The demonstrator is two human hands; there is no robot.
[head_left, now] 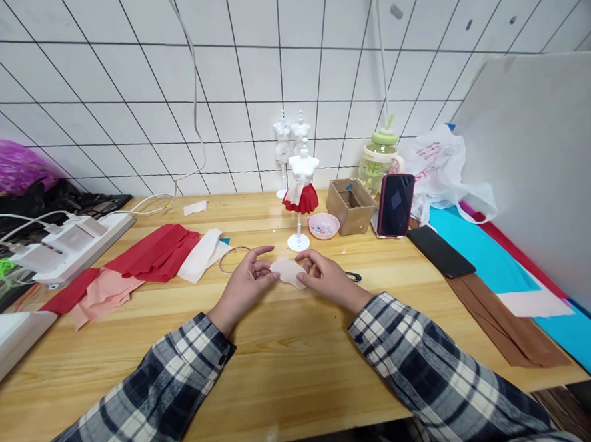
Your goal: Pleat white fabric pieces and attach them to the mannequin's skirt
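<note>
Head view, left hand (248,279) and right hand (328,278) hiding cloth (287,272) edges

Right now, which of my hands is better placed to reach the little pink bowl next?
Probably the right hand: the pink bowl sits just beyond it, while the white stand base is between the bowl and your left hand. Both hands hold the pale piece.

The left hand (250,277) and right hand (326,276) face each other above the counter (287,360), thumbs directed inward and fingers set in a pinch. Each index finger is raised apart from its thumb. Both sleeved forearms (431,363) converge from the counter's near side.
</note>
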